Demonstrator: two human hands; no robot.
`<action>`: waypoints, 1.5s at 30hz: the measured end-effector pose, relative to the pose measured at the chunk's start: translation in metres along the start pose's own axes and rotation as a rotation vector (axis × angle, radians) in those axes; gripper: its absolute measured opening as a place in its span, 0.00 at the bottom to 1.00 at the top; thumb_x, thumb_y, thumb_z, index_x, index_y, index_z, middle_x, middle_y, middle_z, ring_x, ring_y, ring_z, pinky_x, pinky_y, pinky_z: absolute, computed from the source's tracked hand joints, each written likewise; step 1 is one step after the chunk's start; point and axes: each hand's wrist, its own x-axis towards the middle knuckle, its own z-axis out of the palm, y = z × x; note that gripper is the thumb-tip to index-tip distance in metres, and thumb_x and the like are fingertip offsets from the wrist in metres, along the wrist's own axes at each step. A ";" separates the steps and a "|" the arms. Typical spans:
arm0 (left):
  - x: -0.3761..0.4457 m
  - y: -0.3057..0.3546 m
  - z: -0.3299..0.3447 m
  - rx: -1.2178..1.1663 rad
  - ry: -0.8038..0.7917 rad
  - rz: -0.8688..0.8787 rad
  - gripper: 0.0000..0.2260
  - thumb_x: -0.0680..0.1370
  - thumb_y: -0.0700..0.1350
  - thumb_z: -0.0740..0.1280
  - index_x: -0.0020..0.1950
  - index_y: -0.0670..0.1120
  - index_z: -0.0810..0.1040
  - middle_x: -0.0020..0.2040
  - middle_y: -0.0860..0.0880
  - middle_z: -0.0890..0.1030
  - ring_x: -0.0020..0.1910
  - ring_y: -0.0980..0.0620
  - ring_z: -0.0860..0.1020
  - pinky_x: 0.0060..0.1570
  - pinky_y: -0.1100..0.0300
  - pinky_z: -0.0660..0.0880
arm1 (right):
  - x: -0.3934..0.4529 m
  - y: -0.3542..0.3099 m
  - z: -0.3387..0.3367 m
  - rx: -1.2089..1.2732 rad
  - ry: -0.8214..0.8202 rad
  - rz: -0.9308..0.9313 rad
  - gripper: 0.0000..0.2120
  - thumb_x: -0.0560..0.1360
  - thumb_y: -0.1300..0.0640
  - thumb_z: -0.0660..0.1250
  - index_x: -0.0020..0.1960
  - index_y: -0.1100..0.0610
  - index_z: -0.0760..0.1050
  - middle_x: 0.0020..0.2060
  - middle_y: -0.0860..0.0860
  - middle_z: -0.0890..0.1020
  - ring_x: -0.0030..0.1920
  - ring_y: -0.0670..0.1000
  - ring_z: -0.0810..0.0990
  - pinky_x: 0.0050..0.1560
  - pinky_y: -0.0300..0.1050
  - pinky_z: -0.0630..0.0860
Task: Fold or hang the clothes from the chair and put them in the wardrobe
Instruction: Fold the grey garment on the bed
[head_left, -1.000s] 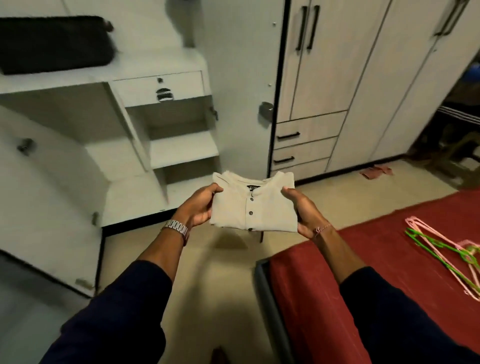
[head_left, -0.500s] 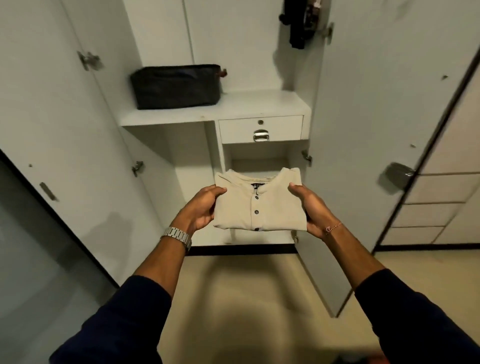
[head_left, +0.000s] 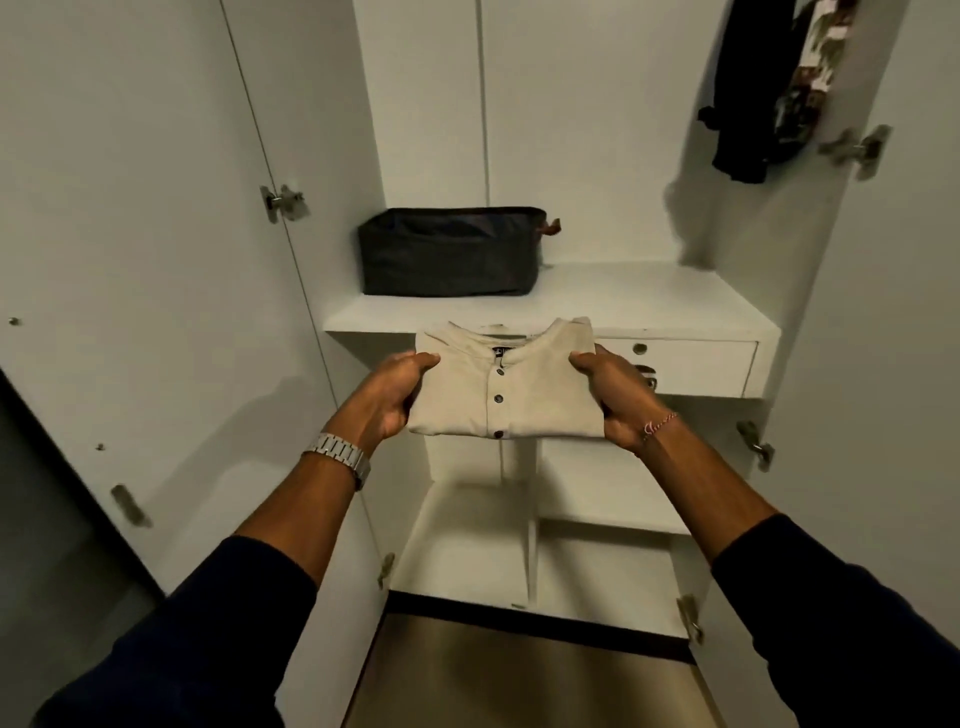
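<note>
Open wardrobe (head_left: 156, 260): upper shelf (head_left: 649, 306) carrying a dark bag (head_left: 449, 252); drawer (head_left: 696, 364) beneath; dark garments (head_left: 769, 88) hanging upper right. Folded beige buttoned shirt (head_left: 506, 387), collar away, held level before the shelf edge, left hand (head_left: 392, 392) and right hand (head_left: 615, 397) each with grip curled around one side.

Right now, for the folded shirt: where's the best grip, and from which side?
Grip the two short side edges, one hand from each side, as the left hand and right hand do now: thumbs on top, fingers beneath. The shirt is a flat folded rectangle, so support at both sides should keep the folds from sagging open.
</note>
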 end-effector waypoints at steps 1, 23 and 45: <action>0.019 0.010 -0.002 0.008 0.016 0.013 0.08 0.82 0.42 0.63 0.58 0.44 0.79 0.52 0.43 0.85 0.50 0.45 0.83 0.46 0.52 0.81 | 0.021 -0.008 0.006 -0.007 -0.004 -0.011 0.16 0.83 0.58 0.59 0.69 0.53 0.73 0.57 0.56 0.84 0.56 0.58 0.83 0.57 0.61 0.80; 0.483 0.245 -0.033 0.181 0.174 0.242 0.18 0.80 0.45 0.70 0.67 0.38 0.76 0.59 0.41 0.81 0.53 0.43 0.81 0.49 0.51 0.81 | 0.487 -0.198 0.101 -0.176 0.012 -0.161 0.17 0.83 0.59 0.63 0.71 0.60 0.69 0.60 0.59 0.79 0.59 0.59 0.79 0.53 0.57 0.80; 0.776 0.178 -0.005 0.727 -0.315 -0.419 0.19 0.84 0.37 0.59 0.74 0.33 0.63 0.71 0.35 0.73 0.69 0.36 0.73 0.68 0.40 0.69 | 0.737 -0.159 0.107 -1.534 -0.065 0.180 0.16 0.78 0.64 0.67 0.65 0.68 0.75 0.62 0.62 0.79 0.62 0.61 0.78 0.59 0.49 0.75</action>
